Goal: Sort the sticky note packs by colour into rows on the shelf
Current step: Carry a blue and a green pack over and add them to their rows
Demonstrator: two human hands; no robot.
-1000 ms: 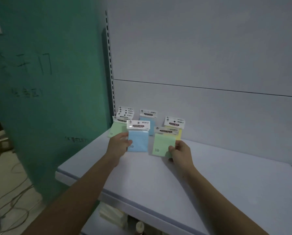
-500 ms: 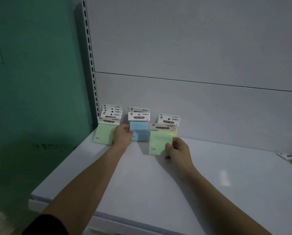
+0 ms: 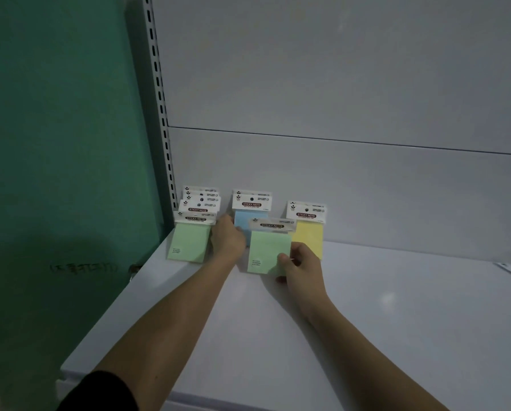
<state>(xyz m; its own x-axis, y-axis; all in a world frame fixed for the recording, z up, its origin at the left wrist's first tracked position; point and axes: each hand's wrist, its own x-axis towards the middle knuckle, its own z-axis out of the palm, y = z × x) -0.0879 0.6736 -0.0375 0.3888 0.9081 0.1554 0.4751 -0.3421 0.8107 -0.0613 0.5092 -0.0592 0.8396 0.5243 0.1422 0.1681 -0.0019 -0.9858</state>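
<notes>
on the pale shelf (image 3: 396, 321), against its white back panel (image 3: 337, 179), the sticky note packs stand in three rows. at the far left, beside the slotted upright (image 3: 159, 114), a row of green packs (image 3: 190, 241) leans one behind another, only the white header cards of the rear ones showing. next to it stands the blue row (image 3: 245, 222), with a second header card visible behind the front pack. further right the yellow row (image 3: 309, 237) stands near the back panel, also with a header card behind it. the right hand (image 3: 300, 265) pinches one loose green pack (image 3: 267, 252) at its lower right corner, thumb on the front face, holding it in front of the blue and yellow rows so that it overlaps both. the left hand (image 3: 227, 240) reaches between the green row and the blue row, its fingers hidden behind its back at the blue pack's left edge; whether they grip that pack cannot be told. a dark sleeve (image 3: 100, 393) covers the left upper arm.
</notes>
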